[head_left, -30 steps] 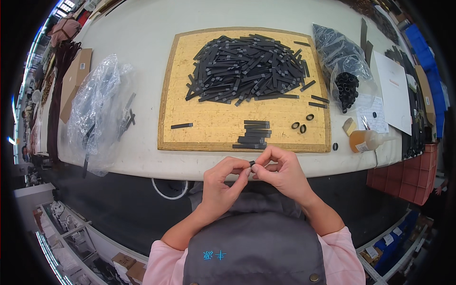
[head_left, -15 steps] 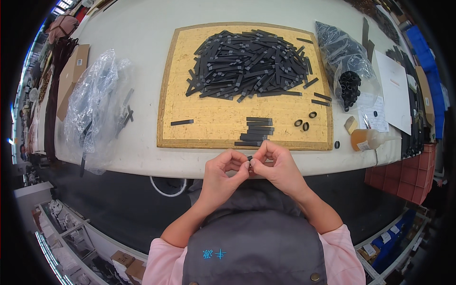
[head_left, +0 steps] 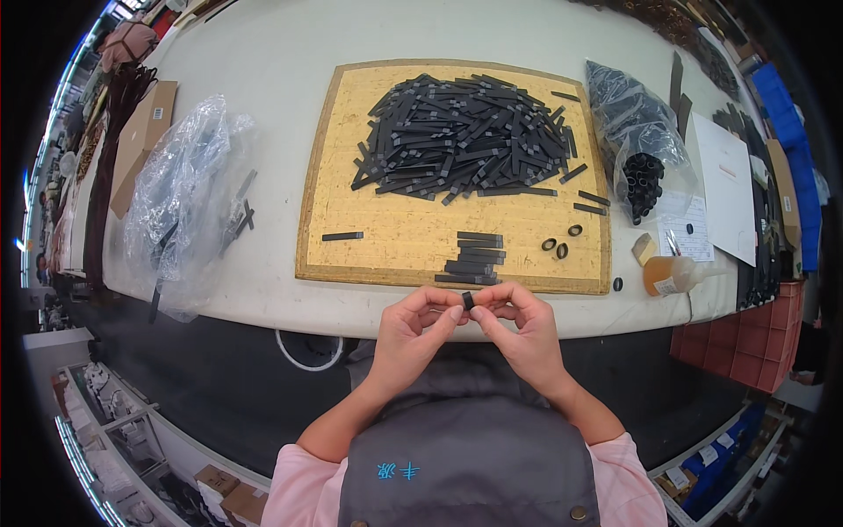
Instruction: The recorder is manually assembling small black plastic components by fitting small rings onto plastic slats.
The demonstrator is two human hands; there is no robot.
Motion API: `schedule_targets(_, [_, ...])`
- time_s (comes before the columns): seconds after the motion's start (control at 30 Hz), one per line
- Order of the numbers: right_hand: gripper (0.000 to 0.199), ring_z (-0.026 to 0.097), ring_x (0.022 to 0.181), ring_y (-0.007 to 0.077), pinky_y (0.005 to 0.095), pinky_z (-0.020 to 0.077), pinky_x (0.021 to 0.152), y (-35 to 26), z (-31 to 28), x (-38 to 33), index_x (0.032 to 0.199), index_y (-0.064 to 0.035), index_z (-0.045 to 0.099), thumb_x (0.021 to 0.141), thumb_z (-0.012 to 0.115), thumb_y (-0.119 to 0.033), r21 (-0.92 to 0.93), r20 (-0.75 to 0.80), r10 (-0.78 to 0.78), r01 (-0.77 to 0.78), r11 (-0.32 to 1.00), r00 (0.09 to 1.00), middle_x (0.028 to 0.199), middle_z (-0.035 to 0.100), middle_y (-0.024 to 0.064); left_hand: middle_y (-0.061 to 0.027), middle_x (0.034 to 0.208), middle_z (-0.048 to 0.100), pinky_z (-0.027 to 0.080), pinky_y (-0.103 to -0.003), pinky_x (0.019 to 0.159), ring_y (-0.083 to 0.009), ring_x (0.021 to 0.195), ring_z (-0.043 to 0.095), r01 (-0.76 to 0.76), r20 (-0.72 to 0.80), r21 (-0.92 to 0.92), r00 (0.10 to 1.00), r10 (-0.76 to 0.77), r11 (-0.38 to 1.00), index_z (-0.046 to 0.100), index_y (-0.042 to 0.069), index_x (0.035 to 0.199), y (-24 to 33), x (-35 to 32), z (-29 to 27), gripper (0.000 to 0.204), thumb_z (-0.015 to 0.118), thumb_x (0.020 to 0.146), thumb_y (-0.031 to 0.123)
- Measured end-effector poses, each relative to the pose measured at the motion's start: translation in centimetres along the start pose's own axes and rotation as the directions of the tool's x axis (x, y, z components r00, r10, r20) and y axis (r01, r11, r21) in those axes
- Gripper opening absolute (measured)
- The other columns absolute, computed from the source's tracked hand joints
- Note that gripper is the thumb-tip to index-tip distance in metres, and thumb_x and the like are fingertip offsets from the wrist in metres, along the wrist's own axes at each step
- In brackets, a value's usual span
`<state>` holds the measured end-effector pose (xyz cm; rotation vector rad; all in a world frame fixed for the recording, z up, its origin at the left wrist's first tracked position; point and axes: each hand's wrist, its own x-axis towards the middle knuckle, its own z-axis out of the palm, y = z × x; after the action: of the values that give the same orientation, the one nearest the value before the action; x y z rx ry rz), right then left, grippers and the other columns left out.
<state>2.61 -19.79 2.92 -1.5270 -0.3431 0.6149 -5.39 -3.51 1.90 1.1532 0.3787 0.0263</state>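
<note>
A small black strip loop [head_left: 468,300] is pinched between my left hand [head_left: 411,332] and my right hand [head_left: 525,334], just in front of the board's near edge. Thumb and forefinger of each hand close on one side of it. Just beyond my fingers, several flat black strips [head_left: 479,256] with greyish ends lie in a stacked row on the yellow board [head_left: 395,263]. Three finished-looking black loops [head_left: 562,250] rest to the right of that row. A large heap of black strips [head_left: 465,140] covers the board's far half.
Left on the table is a crumpled clear plastic bag [head_left: 180,202] beside a cardboard box [head_left: 145,140]. To the right stand a bag of black loops [head_left: 637,132], a bottle of amber liquid [head_left: 667,275], a yellowish block [head_left: 644,248] and white paper [head_left: 724,189]. A pink crate [head_left: 742,342] sits below the table.
The board and table appear slightly lower in the picture as the view shifts. My fingers have turned the small loop, and more of it shows between my fingertips.
</note>
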Motion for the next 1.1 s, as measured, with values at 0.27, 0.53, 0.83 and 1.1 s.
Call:
schedule_targets(0.27, [0.010, 0.071, 0.089, 0.0140, 0.0273, 0.0584, 0.083, 0.5, -0.9, -0.7, 0.102, 0.0026, 0.065, 0.097, 0.066, -0.005, 0.295, 0.013, 0.115, -0.114, 0.949, 0.993, 0.097, 0.071, 0.0091, -0.0094, 0.096, 0.066, 0.055, -0.027, 0.077, -0.0172, 0.087, 0.069, -0.322, 0.006, 0.408, 0.937, 0.350, 0.854, 0.062, -0.002, 0.104, -1.2, -0.1, 1.8, 0.013, 0.066, 0.092, -0.005])
schedule_targets(0.53, [0.008, 0.069, 0.080, 0.0128, 0.0286, 0.0601, 0.076, 1.0, -2.6, 0.2, 0.099, -0.0006, 0.063, 0.097, 0.066, -0.008, 0.464, 0.080, 0.194, -0.208, 0.861, 0.978, 0.089, 0.068, 0.0060, -0.0117, 0.088, 0.062, 0.051, -0.032, 0.062, -0.0221, 0.073, 0.064, -0.449, 0.094, 0.651, 0.848, 0.522, 0.612, 0.061, 0.000, 0.098, -1.2, 0.8, 3.6, 0.014, 0.069, 0.087, -0.004])
schedule_targets(0.83, [0.023, 0.063, 0.065, 0.0107, 0.0231, 0.0528, 0.054, -0.2, -4.1, 1.2, 0.102, -0.0025, 0.062, 0.096, 0.067, -0.024, 0.654, 0.548, 0.141, -0.528, 0.542, 0.824, 0.087, 0.066, 0.0047, -0.0080, 0.087, 0.063, 0.055, -0.028, 0.063, -0.0178, 0.072, 0.065, -0.621, 0.297, 0.547, 0.771, 0.564, 0.561, 0.068, 0.002, 0.112, 3.4, 0.4, 4.3, 0.036, 0.081, 0.079, 0.002])
schedule_targets(1.1, [0.023, 0.062, 0.070, 0.0093, 0.0237, 0.0523, 0.057, 2.1, -4.4, -0.3, 0.105, -0.0010, 0.064, 0.096, 0.068, -0.022, 0.669, 0.512, 0.176, -0.519, 0.532, 0.841, 0.091, 0.066, 0.0044, -0.0070, 0.084, 0.063, 0.053, -0.031, 0.059, -0.0196, 0.071, 0.065, -0.635, 0.337, 0.603, 0.751, 0.567, 0.483, 0.069, 0.005, 0.112, 1.5, 0.6, 3.1, 0.036, 0.082, 0.078, 0.004])
